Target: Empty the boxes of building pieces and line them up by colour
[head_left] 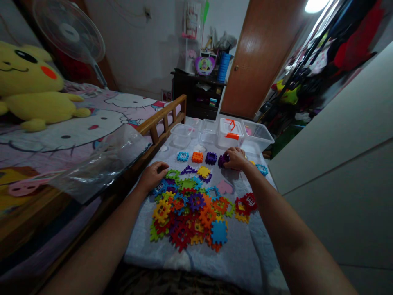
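Note:
My right hand [236,158] is at the back of the cloth-covered table, its fingers closed on a dark purple piece [222,160]. To its left, in a row, stand a purple piece [211,158], an orange piece [197,157] and a light blue piece [183,156]. My left hand [155,175] rests at the left edge of a heap of coloured toothed plastic pieces [184,221], fingers curved and apart, with nothing visibly held. A yellow piece [204,171] lies between the heap and the row. Red pieces [250,200] lie near my right forearm.
Clear plastic boxes [181,135] and a lidded box with orange handles [229,133] stand at the table's back. A wooden bed rail [159,121] runs along the left, with a plastic bag [107,159] beside it. A white panel [337,155] stands at the right.

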